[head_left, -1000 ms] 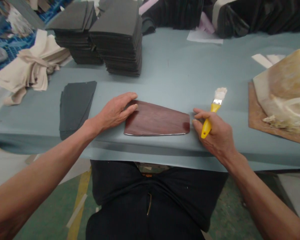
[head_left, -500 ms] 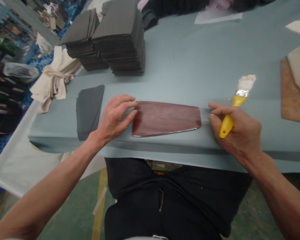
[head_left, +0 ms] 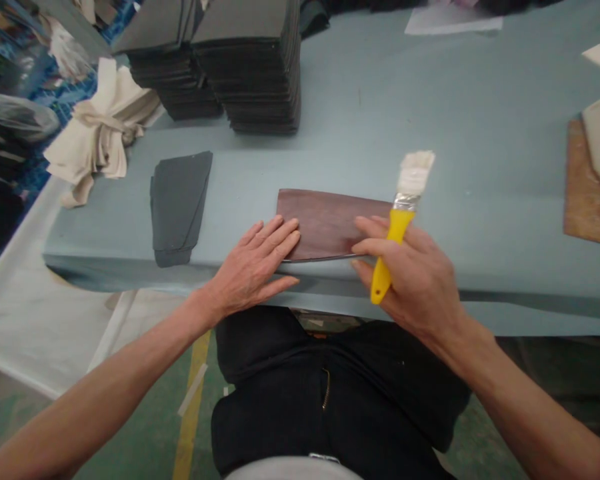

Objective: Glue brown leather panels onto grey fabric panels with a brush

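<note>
right hand [head_left: 419,275] holds yellow brush [head_left: 399,227], left hand [head_left: 254,263] lies spread; both partly hide the brown panel [head_left: 325,220].

Brown panel [head_left: 325,223] partly behind fingers [head_left: 373,246]

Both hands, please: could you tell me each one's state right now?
Left hand: open, on the left end of the reddish-brown panel.
Right hand: holding the yellow-handled paintbrush.
</note>
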Tool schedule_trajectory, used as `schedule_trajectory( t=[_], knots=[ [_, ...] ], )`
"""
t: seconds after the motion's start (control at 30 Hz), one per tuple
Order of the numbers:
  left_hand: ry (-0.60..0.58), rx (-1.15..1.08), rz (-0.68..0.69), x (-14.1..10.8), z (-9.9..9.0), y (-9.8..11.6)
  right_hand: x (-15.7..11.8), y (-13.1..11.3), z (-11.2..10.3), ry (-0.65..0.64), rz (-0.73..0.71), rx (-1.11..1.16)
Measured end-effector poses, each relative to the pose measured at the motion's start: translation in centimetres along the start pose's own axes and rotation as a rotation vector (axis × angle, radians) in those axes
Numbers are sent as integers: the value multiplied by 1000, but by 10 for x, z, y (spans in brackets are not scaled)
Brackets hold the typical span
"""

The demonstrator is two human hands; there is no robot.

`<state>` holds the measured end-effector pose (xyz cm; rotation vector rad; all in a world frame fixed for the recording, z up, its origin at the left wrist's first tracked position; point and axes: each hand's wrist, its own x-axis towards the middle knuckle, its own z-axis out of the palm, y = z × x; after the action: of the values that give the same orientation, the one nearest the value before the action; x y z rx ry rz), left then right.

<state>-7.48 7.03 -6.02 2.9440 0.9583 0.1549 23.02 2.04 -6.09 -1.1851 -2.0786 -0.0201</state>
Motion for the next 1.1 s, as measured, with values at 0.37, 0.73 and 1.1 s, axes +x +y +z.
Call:
schedule_trajectory(
  t=[0.37,0.73,1.1],
  knots=[
    [59,127,-39,-9,14,12,6,-19,23,-180,27,-168],
    [89,101,-8,-17,14,18,9,-22,22,-191,34,-219],
    [97,110,-39,-35,17,20,7,-21,24,-183,55,-205]
  ],
)
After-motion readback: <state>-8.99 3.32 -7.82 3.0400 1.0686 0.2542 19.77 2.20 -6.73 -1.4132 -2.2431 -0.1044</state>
